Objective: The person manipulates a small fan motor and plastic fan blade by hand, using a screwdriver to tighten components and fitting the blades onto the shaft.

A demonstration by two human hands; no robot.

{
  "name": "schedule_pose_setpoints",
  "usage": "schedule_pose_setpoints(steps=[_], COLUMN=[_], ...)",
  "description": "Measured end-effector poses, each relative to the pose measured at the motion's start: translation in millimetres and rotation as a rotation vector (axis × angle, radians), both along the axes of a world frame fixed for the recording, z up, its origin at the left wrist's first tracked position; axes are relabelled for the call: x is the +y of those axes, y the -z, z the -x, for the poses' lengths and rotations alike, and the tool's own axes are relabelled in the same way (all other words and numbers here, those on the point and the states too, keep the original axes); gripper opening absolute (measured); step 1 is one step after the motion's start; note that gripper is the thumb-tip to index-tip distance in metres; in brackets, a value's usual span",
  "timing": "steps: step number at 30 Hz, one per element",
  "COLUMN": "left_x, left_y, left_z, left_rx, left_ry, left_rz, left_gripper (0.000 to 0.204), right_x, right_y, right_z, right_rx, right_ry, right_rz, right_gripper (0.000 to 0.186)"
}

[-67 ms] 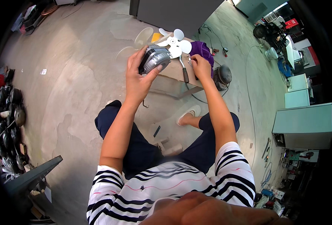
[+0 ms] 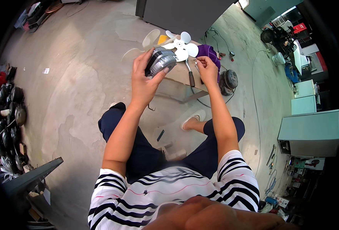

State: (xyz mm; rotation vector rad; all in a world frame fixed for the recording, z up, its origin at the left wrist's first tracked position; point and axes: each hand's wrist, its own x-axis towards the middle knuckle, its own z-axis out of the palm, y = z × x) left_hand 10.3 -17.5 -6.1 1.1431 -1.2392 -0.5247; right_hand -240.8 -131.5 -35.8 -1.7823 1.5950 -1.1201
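Observation:
My left hand (image 2: 144,85) is wrapped round a small grey fan motor (image 2: 162,63), raised over the near left edge of a low wooden bench (image 2: 180,73). Its thumb presses the near side, with the fingers over the far side. Above the bench's right side, my right hand (image 2: 208,71) is closed in a pinch; what sits between the fingertips is too small to name. Between the hands lies a tool with a dark handle (image 2: 192,79) and a metal shaft. Behind it rests a white fan blade (image 2: 191,50), and a purple cloth (image 2: 207,51) is bunched beyond my right hand.
Pale translucent fan blades (image 2: 151,37) and a yellow object (image 2: 162,39) are at the bench's far left. A dark round motor-like unit (image 2: 229,79) stands on the floor at right, cables nearby. A large grey cabinet (image 2: 181,17) stands behind; black compressor-like units (image 2: 12,115) line the left.
The whole view has shifted slightly, so the scene sits a little lower and further right. Both hands keep the same grips.

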Motion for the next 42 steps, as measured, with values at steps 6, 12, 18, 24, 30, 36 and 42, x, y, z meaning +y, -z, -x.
schedule_pose_setpoints(steps=[6,12,18,24,30,36,42], left_x=[-2.2,-5.8,-3.2,-2.7,-3.5,-2.8,0.0], left_y=[1.6,8.9,10.3,10.5,14.7,14.1,10.2], left_z=[3.8,8.0,10.9,10.7,9.7,11.0,12.4], left_rx=[-0.044,-0.061,-0.071,-0.069,-0.112,-0.141,-0.142], left_ry=[-0.075,-0.089,-0.11,-0.122,-0.141,-0.14,-0.13], left_rz=[0.066,0.118,0.125,0.111,0.117,0.133,0.132], left_gripper=[0.066,0.066,0.067,0.067,0.065,0.065,0.064], right_x=[79.4,94.1,97.7,97.8,97.2,99.7,104.6], right_y=[-54.8,-57.0,-54.7,-45.9,-42.6,-48.4,-53.3], right_z=[-76.8,-103.2,-112.4,-116.3,-115.6,-115.9,-114.4], right_rx=[-0.57,-0.343,-0.4,-0.595,-0.423,-0.203,-0.121], right_ry=[-0.254,-0.193,-0.113,-0.179,-0.14,-0.096,-0.066], right_rz=[0.025,0.14,0.089,0.086,0.198,0.406,0.471], right_gripper=[0.016,0.015,0.015,0.016,0.014,0.014,0.013])
